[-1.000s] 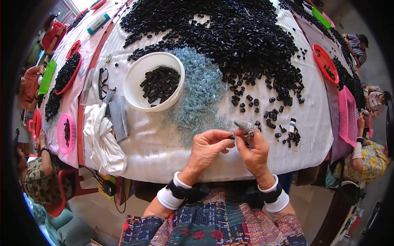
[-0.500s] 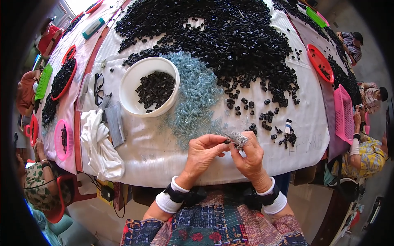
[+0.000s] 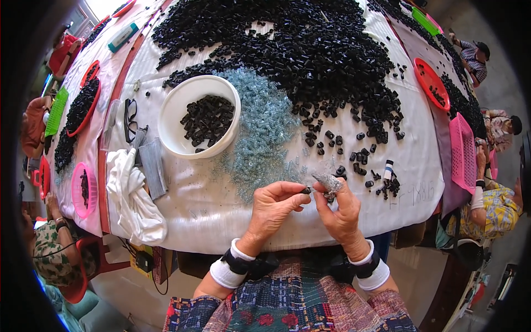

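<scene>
Close to the table's near edge, my left hand [image 3: 275, 208] pinches a small black plastic piece [image 3: 306, 190] between thumb and fingertips. Just to its right is my right hand [image 3: 340, 213], its thumb and fingers closed on a pointed silvery-grey thing [image 3: 328, 181] whose kind I cannot make out. Small dark bits show beneath that thing. A narrow gap parts the two hands' fingertips. Beyond my hands lies a heap of pale-blue coil-like pieces [image 3: 260, 127]. A white bowl [image 3: 162, 133] of black pieces [image 3: 208, 120] stands to the left of this heap.
A large pile of black plastic pieces [image 3: 310, 55] covers the far table. At right are a small white-and-dark cylinder [image 3: 389, 167] and tiny black parts [image 3: 389, 190]. Glasses [image 3: 129, 120], a grey cloth [image 3: 151, 169] and a white cloth [image 3: 130, 205] lie at left. People work at side tables.
My right hand has shifted slightly right with the silvery-grey thing, away from the black piece, which shows more plainly now. My left hand has stayed nearly in place.
</scene>
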Motion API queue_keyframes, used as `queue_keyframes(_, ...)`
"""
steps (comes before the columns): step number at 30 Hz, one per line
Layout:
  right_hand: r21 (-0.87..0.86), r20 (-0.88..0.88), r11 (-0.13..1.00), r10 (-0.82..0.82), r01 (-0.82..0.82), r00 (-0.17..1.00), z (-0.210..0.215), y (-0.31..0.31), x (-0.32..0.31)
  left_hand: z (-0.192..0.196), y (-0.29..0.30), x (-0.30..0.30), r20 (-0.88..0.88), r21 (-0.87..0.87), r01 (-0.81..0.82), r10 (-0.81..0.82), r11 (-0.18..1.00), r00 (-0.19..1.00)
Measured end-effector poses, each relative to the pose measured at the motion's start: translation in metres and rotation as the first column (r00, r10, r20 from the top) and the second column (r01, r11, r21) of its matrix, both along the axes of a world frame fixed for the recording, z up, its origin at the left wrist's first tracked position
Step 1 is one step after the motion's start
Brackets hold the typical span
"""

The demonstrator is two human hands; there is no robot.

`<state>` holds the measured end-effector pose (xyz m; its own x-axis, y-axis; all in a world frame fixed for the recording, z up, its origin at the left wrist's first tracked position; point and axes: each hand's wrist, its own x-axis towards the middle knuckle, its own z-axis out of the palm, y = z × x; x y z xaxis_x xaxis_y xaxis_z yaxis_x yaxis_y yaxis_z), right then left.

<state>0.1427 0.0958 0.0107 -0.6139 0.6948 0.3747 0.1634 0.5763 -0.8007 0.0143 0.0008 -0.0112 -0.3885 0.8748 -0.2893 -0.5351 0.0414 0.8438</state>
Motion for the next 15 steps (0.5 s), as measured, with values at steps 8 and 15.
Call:
queue_keyframes(8,0.09,-0.037,0.995,0.043,-0.039,0.998,-0.0044,0.0005,-0.0077,-0.0006,0.0001,0.0011,0.001,0.009,-0.012,0.012,1.0,1.0)
queue_keyframes(15,0.109,-0.037,0.99,0.088,-0.083,0.995,-0.003,0.002,-0.0067,0.0013,-0.0001,0.0015,0.01,0.003,-0.016,0.016,1.0,1.0)
